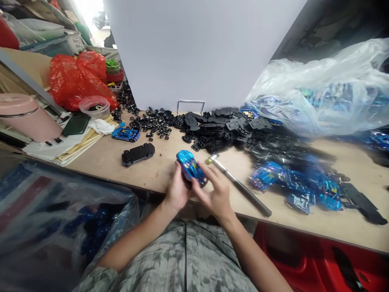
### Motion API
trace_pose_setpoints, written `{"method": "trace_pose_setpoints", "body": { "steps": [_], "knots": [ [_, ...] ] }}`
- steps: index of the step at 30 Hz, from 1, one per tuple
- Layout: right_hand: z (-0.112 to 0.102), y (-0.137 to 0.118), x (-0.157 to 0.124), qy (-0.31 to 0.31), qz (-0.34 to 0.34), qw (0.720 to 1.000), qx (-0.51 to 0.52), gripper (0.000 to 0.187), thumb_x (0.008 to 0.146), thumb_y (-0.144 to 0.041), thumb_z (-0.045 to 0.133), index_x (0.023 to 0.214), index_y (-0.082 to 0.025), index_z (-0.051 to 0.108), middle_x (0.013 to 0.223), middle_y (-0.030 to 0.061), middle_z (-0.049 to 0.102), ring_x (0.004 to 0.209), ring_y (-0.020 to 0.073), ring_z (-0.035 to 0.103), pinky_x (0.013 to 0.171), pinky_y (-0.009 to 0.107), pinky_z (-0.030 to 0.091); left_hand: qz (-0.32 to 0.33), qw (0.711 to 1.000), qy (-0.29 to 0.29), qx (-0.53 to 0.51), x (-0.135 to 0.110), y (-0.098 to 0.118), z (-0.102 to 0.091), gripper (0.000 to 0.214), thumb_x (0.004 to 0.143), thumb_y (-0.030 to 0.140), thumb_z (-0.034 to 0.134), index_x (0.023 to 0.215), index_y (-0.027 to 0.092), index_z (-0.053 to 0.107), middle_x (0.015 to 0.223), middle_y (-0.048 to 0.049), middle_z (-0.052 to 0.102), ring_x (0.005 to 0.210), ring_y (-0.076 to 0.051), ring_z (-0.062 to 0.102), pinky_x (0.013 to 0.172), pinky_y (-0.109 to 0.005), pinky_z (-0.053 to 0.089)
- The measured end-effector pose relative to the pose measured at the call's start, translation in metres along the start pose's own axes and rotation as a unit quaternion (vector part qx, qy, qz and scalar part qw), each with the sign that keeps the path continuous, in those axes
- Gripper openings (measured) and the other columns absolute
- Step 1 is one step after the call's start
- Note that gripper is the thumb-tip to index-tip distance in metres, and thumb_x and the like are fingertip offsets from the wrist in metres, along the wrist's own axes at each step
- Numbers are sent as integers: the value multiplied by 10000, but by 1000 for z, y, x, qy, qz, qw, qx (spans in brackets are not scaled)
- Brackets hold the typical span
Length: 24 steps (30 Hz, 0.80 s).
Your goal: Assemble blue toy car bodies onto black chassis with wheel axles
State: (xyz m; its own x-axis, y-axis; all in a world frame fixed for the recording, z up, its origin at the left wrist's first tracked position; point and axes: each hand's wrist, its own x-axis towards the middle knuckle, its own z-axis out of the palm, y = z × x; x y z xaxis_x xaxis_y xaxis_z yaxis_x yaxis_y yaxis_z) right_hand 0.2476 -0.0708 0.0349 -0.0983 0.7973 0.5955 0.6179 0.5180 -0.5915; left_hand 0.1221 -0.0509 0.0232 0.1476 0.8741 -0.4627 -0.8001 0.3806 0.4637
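A shiny blue toy car [189, 162] is held over the table's front edge, its roof side facing me. My left hand [177, 188] is closed around its left side from below. On its right side, my right hand [214, 188] grips it with thumb and fingers. Just right of my hands lies a hammer [240, 184] with a dark handle and a yellowish head end. To the left, a toy car [138, 154] rests with its black underside up, and another blue toy car [125, 134] sits behind it.
Black chassis plates [225, 125] are heaped at the back, beside small wheel axles [154, 121]. Blue car bodies [291, 182] lie at right, below a clear plastic bag [328, 93]. A pink flask [28, 117] and red bag [79, 79] stand left. A plastic-lined container [130, 207] is below.
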Motion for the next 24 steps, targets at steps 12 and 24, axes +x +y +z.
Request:
{"method": "trace_pose_setpoints", "body": {
  "steps": [12, 24],
  "knots": [
    [-22, 11, 10, -20, 189, 974, 127, 496, 870, -428, 782, 1312, -215, 709, 1031, 71, 766, 778, 189, 730, 678, 346, 661, -51, 996, -41, -57, 1, 13, -9, 551, 1052, 569, 390, 1302, 168, 672, 1192, -149, 762, 1116, -272, 722, 1022, -440, 547],
    [-25, -9, 5, -36, 33, 996, -77, 518, 919, -369, 722, 1419, -266, 631, 1039, 92, 718, 887, 246, 683, 817, 436, 613, -63, 992, -86, -73, -3, 9, -9, 545, 1059, 555, 385, 1298, 170, 689, 1228, -119, 769, 1228, -287, 690, 1110, -474, 506]
  ]
}}
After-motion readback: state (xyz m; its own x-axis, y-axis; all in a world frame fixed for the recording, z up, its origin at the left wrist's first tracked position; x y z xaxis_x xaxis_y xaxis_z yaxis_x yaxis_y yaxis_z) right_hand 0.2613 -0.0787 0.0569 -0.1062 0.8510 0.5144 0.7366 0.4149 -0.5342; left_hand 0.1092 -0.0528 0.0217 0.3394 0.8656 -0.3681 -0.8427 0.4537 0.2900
